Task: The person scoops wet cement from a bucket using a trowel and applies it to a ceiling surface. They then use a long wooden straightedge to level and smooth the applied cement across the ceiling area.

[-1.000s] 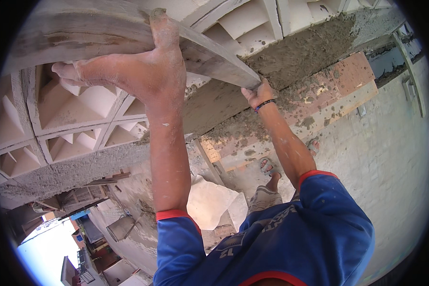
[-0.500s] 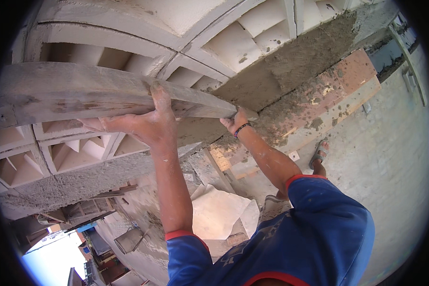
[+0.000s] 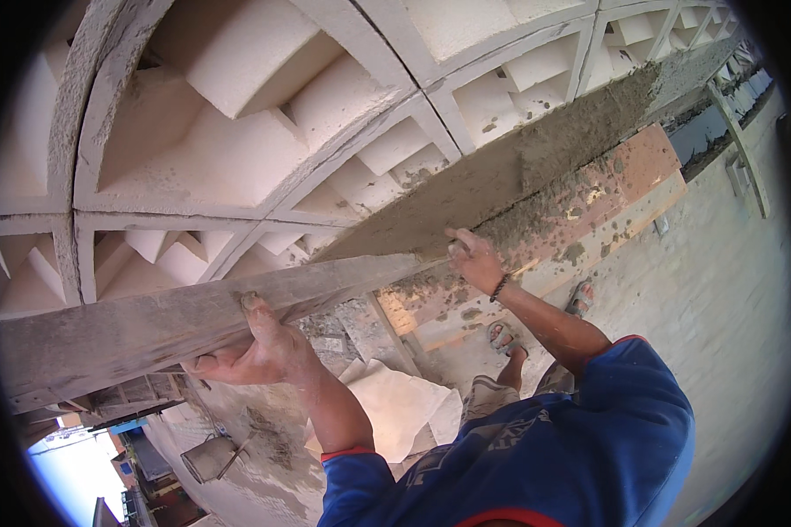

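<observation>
A long grey wooden plank runs from the left edge toward the middle, along the lower part of a wall of pale ventilation blocks. My left hand, dusty with cement, grips its lower edge, with the thumb on its face. At the plank's far right end, my right hand has its fingers partly stretched out beside a band of wet grey mortar. No grip on the plank shows there. A dark bracelet circles that wrist. Some fingers of both hands are hidden.
A mortar-splashed wooden board borders the mortar band on the right. Below lie a pale sheet and a bucket on the ground. My sandalled feet stand on the concrete floor.
The plank has come down and away from the blocks, uncovering more of them. My left hand has moved down with it. My right hand has shifted right and loosened from the plank's end.
</observation>
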Tool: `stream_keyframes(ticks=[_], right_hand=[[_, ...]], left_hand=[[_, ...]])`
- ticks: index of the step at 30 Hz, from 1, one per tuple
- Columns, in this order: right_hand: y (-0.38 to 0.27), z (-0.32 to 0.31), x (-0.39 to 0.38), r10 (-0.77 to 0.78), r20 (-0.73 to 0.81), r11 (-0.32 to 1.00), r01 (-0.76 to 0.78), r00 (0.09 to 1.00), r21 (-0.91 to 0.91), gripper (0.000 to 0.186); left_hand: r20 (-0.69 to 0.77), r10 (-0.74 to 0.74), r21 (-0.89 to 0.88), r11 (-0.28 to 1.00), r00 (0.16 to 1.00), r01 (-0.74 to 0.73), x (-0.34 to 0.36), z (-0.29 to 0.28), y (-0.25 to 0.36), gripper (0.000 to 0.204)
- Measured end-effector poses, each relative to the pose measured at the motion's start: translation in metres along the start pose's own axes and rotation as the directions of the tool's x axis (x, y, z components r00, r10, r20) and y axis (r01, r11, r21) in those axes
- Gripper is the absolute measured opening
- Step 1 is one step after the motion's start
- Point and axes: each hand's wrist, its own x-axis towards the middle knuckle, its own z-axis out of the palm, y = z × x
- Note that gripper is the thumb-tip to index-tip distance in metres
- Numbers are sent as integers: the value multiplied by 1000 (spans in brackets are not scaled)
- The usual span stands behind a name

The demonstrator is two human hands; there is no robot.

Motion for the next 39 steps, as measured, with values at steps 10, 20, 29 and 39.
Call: stream_keyframes(ticks=[10, 20, 29, 39], right_hand=[[-144, -57, 38, -97, 224, 979, 133, 970, -152, 67], [-77, -57, 21, 169, 369, 929, -23, 914, -368, 34], [83, 34, -54, 642, 444, 511, -780, 625, 360, 67], [74, 78, 29, 646, 245, -233, -119, 723, 965, 57]], left_hand=[[61, 115, -90, 990, 992, -109, 13, -40, 12, 83], [60, 70, -53, 996, 996, -66, 9, -45, 21, 76], [207, 129, -89, 990, 970, -112, -14, -6, 24, 78], [375, 173, -271, 960, 911, -71, -34, 65, 35, 65]])
